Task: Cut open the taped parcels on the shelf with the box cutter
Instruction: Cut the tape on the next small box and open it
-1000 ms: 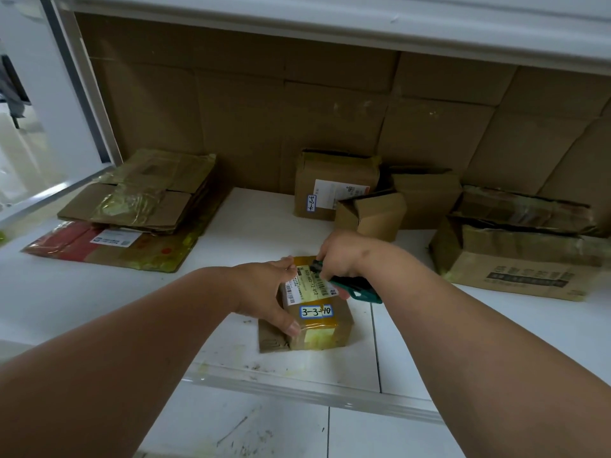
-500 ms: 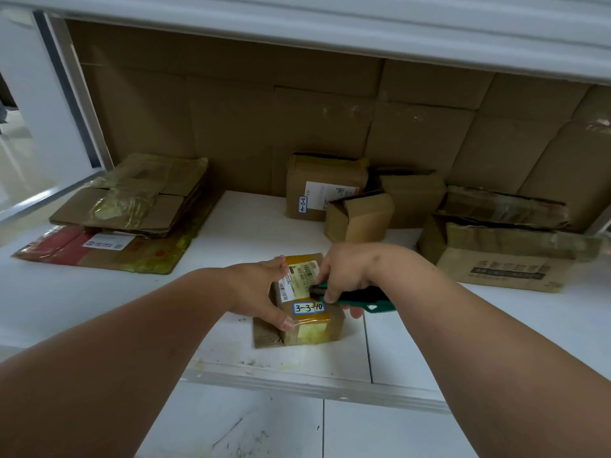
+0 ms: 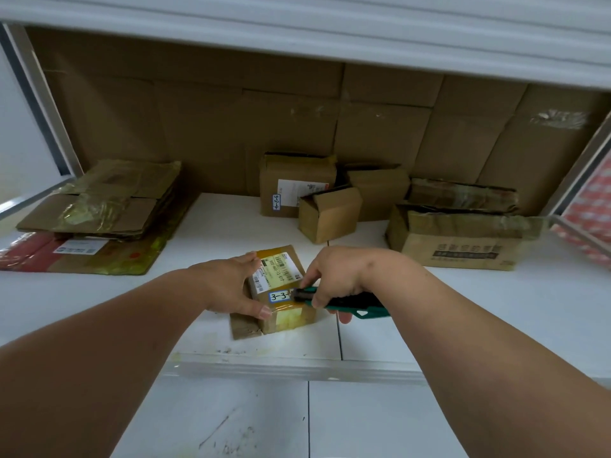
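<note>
Left hand (image 3: 228, 285) grips parcel (image 3: 281, 292) on shelf (image 3: 463, 309); right hand (image 3: 340, 276) closed on cutter (image 3: 344, 304), tip on tape; opened boxes (image 3: 330, 213) behind; flattened cardboard (image 3: 99, 206) left.

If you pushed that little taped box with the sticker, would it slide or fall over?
The small parcel would probably slide rather than tip: it sits low and flat on the smooth white shelf. Its shiny tape wrap looks slippery, which may be why the left hand steadies it while the right hand works the box cutter. It likely feels stiff.
</note>
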